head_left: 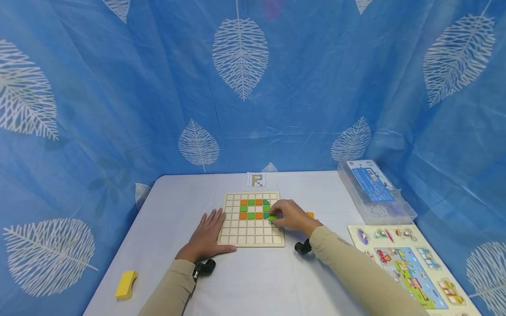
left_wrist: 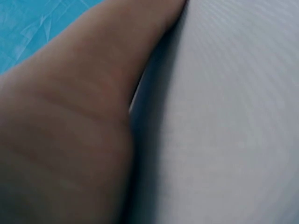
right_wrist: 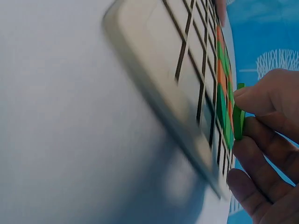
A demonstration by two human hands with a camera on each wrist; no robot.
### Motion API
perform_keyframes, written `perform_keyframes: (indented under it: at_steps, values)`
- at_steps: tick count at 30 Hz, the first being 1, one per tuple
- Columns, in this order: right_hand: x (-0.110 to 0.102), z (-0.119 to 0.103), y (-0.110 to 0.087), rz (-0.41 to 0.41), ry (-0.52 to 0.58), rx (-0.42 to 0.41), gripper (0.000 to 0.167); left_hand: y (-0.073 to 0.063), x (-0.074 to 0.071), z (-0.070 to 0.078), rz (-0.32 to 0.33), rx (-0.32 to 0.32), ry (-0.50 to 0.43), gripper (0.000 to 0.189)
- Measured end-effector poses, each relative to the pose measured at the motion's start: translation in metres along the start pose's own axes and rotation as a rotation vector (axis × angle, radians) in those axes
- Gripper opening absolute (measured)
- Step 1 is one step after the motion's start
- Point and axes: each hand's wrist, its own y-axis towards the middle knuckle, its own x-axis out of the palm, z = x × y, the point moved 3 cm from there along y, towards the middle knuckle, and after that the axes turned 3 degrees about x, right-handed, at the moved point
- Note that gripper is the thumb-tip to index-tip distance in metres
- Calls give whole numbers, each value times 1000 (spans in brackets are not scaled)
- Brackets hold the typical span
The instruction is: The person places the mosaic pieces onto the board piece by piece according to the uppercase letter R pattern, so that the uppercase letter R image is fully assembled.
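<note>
A wooden grid board (head_left: 251, 239) lies on the white table. Green and orange tiles (head_left: 251, 215) form a ring in its upper part, with darker green rounded tiles at the ring's right corners. My right hand (head_left: 291, 214) pinches a green tile (right_wrist: 239, 116) between thumb and fingers, close over the board at the ring's lower right. In the right wrist view that tile stands on edge in the grip. My left hand (head_left: 206, 233) rests flat beside the board, fingers straight and thumb spread, touching its left edge. Only skin and tablecloth fill the left wrist view.
A small picture card (head_left: 256, 179) lies behind the board. An orange piece (head_left: 310, 214) shows partly behind my right wrist. At the right are a clear plastic box (head_left: 371, 191) and a picture puzzle board (head_left: 424, 278). A yellow arched block (head_left: 125, 285) lies front left.
</note>
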Motion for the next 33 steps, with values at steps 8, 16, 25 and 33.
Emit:
perform_keyframes:
  at_steps: [8,16,25,33]
  values:
    - [25,-19,11,-17,8,-37,21,0,3,-2,-1,-14,20,132]
    - [43,-38,21,4,16,-84,21,-1,0,2,0,-19,3,132]
    - [62,-51,32,22,-21,-65,18,0,1,1,1,-26,22,132]
    - [70,-57,36,64,-48,-76,18,0,0,3,5,-28,35,132]
